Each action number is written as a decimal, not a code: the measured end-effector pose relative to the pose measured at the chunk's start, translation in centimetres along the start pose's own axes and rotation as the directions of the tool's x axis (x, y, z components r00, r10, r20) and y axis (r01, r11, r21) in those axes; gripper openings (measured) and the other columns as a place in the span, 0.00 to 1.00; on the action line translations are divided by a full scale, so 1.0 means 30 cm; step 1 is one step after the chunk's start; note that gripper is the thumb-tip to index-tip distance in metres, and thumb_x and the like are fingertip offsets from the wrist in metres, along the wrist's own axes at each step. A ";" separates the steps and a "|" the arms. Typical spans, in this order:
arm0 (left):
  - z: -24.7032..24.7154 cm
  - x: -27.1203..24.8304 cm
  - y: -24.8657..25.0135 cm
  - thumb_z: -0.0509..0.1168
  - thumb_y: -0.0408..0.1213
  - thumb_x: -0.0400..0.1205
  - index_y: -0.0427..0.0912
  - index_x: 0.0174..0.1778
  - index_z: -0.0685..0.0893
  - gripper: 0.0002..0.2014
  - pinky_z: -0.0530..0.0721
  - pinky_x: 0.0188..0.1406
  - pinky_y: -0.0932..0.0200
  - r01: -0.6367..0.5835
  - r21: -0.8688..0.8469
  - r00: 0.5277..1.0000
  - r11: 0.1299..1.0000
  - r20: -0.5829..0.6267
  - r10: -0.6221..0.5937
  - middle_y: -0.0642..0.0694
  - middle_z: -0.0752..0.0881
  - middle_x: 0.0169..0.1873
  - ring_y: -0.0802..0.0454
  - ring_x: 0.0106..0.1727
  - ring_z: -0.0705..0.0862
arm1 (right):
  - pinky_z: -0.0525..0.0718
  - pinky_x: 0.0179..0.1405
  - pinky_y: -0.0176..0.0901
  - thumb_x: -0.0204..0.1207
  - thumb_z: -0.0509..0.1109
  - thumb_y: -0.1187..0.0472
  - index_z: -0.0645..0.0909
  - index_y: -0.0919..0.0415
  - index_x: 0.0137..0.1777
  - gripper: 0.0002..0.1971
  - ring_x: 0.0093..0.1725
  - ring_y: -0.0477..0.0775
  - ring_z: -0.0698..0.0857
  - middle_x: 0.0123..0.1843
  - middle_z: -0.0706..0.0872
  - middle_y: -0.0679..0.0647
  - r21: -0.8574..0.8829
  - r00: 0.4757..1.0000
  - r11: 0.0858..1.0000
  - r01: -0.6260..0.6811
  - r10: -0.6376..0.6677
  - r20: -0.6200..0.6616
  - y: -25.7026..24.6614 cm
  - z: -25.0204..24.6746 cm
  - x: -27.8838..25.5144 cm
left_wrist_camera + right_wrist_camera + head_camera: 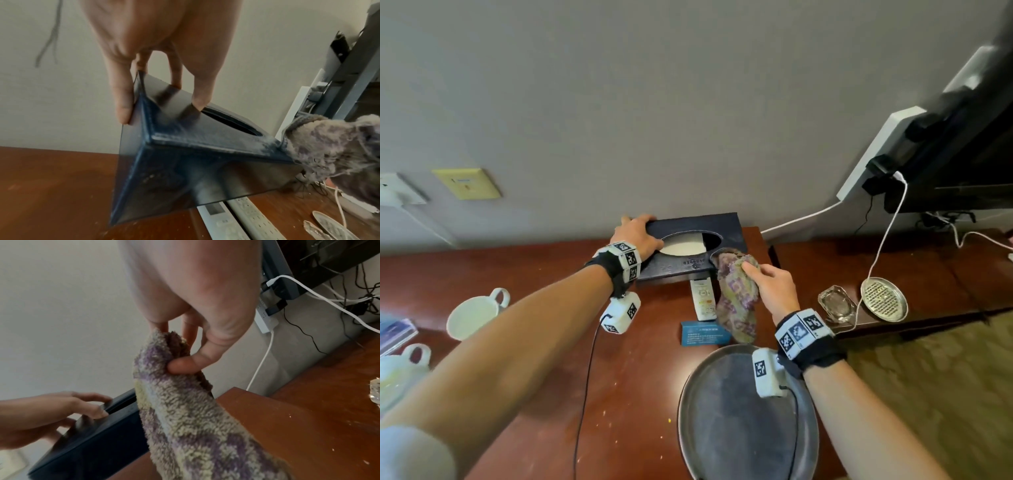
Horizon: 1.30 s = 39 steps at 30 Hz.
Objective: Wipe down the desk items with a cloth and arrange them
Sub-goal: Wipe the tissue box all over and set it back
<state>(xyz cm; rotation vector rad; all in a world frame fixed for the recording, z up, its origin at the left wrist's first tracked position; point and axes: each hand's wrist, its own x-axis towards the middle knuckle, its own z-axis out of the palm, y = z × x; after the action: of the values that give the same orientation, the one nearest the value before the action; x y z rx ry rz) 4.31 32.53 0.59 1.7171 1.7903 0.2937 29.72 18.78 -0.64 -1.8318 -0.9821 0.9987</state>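
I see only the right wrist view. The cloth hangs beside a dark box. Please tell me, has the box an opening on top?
Observer: Yes. The box has an oval opening in its top, and something white shows inside.
Operator: What lies in front of it?
Observer: A white remote lies on the desk just in front of the box, beside the hanging cloth.
Operator: Is anything nearer to the person?
Observer: A round metal tray sits at the desk's near edge, below the right wrist.
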 end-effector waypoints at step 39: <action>0.332 0.435 0.106 0.69 0.38 0.82 0.52 0.83 0.70 0.31 0.70 0.77 0.44 -0.010 0.021 1.000 1.000 0.005 0.010 0.35 0.59 0.79 0.34 0.79 0.63 | 0.87 0.56 0.50 0.76 0.76 0.46 0.90 0.57 0.40 0.14 0.47 0.50 0.92 0.41 0.93 0.50 0.057 0.975 0.980 -0.190 0.181 0.132 0.211 -0.003 0.240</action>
<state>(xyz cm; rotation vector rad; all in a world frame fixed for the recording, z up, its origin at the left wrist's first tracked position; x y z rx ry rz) 13.28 42.83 -9.04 1.7398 1.7880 0.2759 34.11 22.79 -8.14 -1.8459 -0.8505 1.2602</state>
